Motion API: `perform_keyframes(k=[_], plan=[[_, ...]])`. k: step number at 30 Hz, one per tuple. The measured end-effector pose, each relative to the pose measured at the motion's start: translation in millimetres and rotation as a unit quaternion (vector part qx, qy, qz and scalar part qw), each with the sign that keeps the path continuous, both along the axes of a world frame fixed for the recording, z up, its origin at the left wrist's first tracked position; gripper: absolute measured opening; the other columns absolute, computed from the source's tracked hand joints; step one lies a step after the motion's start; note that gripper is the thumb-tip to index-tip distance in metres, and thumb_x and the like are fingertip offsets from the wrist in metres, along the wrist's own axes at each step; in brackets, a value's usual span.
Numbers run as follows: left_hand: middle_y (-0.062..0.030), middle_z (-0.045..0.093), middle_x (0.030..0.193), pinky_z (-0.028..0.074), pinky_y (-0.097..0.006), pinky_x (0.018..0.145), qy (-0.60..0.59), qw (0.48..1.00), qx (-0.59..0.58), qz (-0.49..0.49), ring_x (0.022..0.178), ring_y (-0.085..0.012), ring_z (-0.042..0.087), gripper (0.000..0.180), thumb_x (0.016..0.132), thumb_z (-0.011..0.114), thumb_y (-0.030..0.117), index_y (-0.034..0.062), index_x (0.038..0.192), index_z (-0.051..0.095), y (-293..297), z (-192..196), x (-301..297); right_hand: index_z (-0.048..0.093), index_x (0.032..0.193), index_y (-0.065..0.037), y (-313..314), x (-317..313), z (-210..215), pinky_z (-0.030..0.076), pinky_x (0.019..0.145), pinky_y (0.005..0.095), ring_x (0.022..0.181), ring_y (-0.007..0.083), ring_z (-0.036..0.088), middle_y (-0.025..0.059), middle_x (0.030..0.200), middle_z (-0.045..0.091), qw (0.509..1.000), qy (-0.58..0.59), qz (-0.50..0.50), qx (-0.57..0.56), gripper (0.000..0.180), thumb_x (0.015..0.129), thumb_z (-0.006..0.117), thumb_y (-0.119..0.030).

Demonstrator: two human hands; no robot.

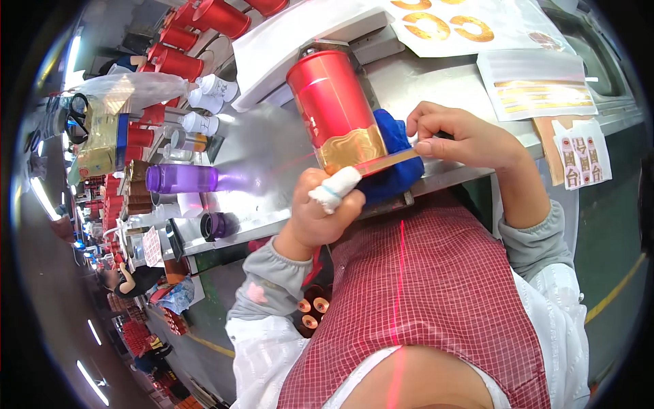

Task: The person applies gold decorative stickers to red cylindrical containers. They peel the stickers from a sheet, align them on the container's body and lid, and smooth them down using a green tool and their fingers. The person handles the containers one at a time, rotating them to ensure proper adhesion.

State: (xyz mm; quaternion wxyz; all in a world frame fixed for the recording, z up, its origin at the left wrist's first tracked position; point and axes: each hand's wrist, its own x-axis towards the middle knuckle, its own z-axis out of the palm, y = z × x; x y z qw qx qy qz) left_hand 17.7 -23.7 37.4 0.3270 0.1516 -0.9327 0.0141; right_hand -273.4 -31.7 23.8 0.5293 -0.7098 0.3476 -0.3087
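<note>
A red metal canister [332, 95] lies tilted on a holder at the bench edge. A wavy gold decal [353, 150] covers the part of it nearest me. Along its near rim runs a narrow gold strip [388, 162]. My left hand [317, 211], one finger wrapped in white, is closed on the strip's left end, against the canister. My right hand [456, 136] has thumb and forefinger pinched at the strip's other end, to the right of the canister. Behind and below the strip bunches a blue cloth [402, 180].
A sheet of gold strips [541, 95] and a sheet of curved gold decals [446, 31] lie to the right. On the left stand a purple bottle [182, 178], white spools [204, 95] and more red canisters [177, 63]. A black-and-purple ring [214, 226] sits near the bench edge.
</note>
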Motion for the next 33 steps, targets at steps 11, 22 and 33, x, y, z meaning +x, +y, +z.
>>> perform_keyframes(k=[11, 22, 33], plan=[[-0.0032, 0.058, 0.100, 0.043, -0.035, 0.065, -0.023, 0.996, -0.053, -0.063, 0.077, -0.0215, 0.052, 0.031, 0.051, 0.071, 0.004, 0.0141, 0.080, 0.069, -10.6, -4.1, -7.4, 0.056, 0.082, -0.001, -0.5, 1.4, -0.2, 0.039, 0.082, 0.0276, 0.091, 0.0148, 0.046, 0.0052, 0.102, 0.052, 1.000, 0.013, 0.005, 0.019, 0.021, 0.091, 0.059, -0.019], [-0.0022, 0.057, 0.092, 0.043, -0.032, 0.063, -0.083, 0.995, -0.053, -0.035, 0.075, -0.0199, 0.051, 0.033, 0.053, 0.072, 0.008, 0.0160, 0.084, 0.065, -9.4, 2.4, -11.8, 0.056, 0.082, -0.001, -4.3, 6.7, -0.5, 0.040, 0.080, 0.0274, 0.090, 0.0144, 0.047, 0.0054, 0.100, 0.052, 1.000, 0.010, 0.011, 0.018, 0.020, 0.092, 0.059, -0.019], [-0.0034, 0.061, 0.096, 0.041, -0.037, 0.062, -0.012, 1.000, -0.006, 0.018, 0.079, -0.0219, 0.053, 0.019, 0.056, 0.070, 0.009, 0.0121, 0.074, 0.065, 3.3, -1.1, -2.0, 0.060, 0.091, 0.000, -5.5, 10.8, -3.6, 0.042, 0.077, 0.0290, 0.086, 0.0159, 0.050, 0.0062, 0.097, 0.053, 0.999, 0.011, 0.014, -0.028, 0.024, 0.092, 0.062, -0.024]])
